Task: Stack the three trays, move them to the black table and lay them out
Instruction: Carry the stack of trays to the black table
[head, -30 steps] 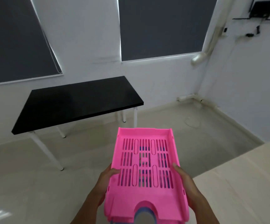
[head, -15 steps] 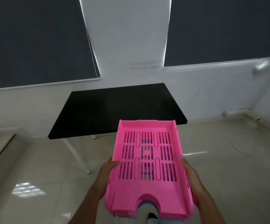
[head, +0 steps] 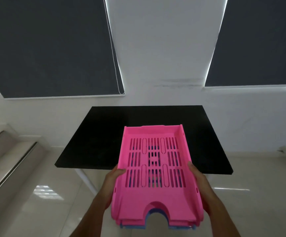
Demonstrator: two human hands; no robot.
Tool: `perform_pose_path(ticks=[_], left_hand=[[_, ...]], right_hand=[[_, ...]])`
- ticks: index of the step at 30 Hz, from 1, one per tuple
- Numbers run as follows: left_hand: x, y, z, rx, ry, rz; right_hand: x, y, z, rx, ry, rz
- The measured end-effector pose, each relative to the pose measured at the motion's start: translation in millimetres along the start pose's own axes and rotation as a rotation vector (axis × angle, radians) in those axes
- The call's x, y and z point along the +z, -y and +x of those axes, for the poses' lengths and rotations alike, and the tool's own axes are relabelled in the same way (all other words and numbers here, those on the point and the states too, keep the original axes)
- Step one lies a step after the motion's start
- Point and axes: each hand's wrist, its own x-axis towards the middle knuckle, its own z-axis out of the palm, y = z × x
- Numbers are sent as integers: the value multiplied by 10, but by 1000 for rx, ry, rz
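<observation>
I carry a stack of slotted plastic trays [head: 156, 199] in front of me, a pink one on top and a blue one showing at the bottom edge and through the slots. My left hand [head: 112, 183] grips the stack's left side, thumb on the rim. My right hand [head: 199, 183] grips the right side the same way. The stack's far end hangs over the near edge of the black table [head: 101, 144], which stands straight ahead against the wall. How many trays lie under the pink one I cannot tell.
The black table has white legs [head: 87, 180] and stands on a glossy pale tiled floor [head: 44, 202]. Two dark window blinds [head: 49, 48] hang on the white wall behind it. A low step or ledge [head: 5, 161] runs along the left.
I have walked up to the black table and turned to face it squarely. The table grew larger and is centred. The stack now reaches over its near edge; both hands keep their grip.
</observation>
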Motion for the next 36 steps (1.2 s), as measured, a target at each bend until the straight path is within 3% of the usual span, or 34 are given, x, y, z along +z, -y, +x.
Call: perform_pose_path(ticks=[16,21,28,36], left_hand=[[-679,-598,2384,-116,-5,-119],[-910,-838,2959,-132,-32,-76],[-853,-995,3338,-141,-83,-46],[-782,-1145,3447,-75,-152,75]], right_hand=[[506,392,2319,236,-128,-13],[697,509,2850,199,-134,6],[671,628,3325,202,-107,-5],[715,871,3584,169,-140,-252]])
